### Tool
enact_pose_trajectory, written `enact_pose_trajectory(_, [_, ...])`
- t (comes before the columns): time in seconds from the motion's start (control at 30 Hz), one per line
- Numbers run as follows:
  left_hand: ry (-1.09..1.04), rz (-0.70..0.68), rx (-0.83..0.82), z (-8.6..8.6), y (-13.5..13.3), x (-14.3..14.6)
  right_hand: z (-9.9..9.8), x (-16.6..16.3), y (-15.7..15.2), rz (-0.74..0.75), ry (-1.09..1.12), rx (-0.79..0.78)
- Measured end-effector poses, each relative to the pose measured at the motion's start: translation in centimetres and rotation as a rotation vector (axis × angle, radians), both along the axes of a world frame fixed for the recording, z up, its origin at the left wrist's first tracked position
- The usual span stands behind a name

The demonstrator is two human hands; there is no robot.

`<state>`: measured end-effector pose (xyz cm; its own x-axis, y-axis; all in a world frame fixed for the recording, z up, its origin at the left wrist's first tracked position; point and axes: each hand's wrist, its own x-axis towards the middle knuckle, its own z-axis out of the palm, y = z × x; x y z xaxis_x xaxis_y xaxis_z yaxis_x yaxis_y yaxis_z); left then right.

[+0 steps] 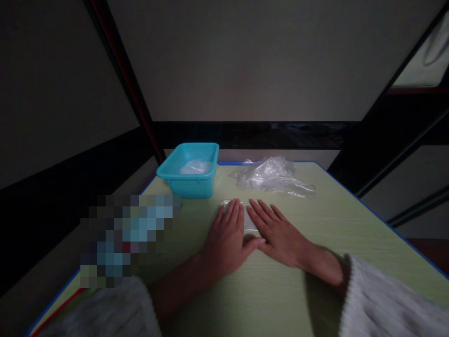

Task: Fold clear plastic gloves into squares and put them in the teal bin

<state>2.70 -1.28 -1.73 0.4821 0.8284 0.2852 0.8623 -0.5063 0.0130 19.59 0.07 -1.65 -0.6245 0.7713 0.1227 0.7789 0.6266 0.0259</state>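
A small clear plastic bag (pixel 249 225) lies flat on the light green table, partly covered by both hands. My left hand (pixel 226 238) rests palm down over its left side, fingers stretched out and pointing away from me. On the right side, my right hand (pixel 280 231) also presses flat, its fingers straight and slightly spread. The thumbs meet or overlap at the bag's near edge. Whether anything is inside the bag I cannot tell, as the hands hide much of it.
A turquoise plastic basin (pixel 192 186) with something whitish inside stands at the back left. Crumpled clear plastic bags (pixel 271 175) lie at the back right. A blurred-out item (pixel 129 238) lies along the left side. The table (pixel 351 224) has a blue edge, with a wall behind it.
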Motion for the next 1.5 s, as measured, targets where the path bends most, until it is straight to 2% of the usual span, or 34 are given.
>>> enact_pose_trajectory(0.23, [-0.011, 0.043, -0.100, 0.1, 0.5, 0.0, -0.1, 0.0, 0.0, -0.001, 0.027, 0.006])
enact_pose_trajectory(0.63, [0.036, 0.117, -0.051, -0.1, 0.5, -0.3, 0.4, -0.3, -0.2, -0.036, -0.012, -0.029])
enact_pose_trajectory(0.8, [0.041, 0.120, -0.050, -0.1, 0.4, -0.2, 0.4, -0.2, -0.1, -0.020, 0.039, -0.033])
enact_pose_trajectory(1.07, [-0.001, 0.107, -0.022, -0.1, 0.7, -0.3, 1.2, 1.4, 0.3, 0.029, 0.093, -0.151])
enact_pose_trajectory(1.23, [-0.053, -0.038, 0.048, 0.6, -0.1, -0.7, 1.9, 2.2, 0.7, 0.041, 0.203, -0.200])
enact_pose_trajectory(1.4, [-0.131, -0.197, 0.075, 1.0, -1.9, -0.9, 2.6, 2.7, 1.1, 0.021, 0.365, -0.162])
enact_pose_trajectory(1.5, [-0.163, -0.220, 0.083, 0.8, -2.2, -0.9, 2.7, 2.9, 1.2, 0.023, 0.362, -0.121])
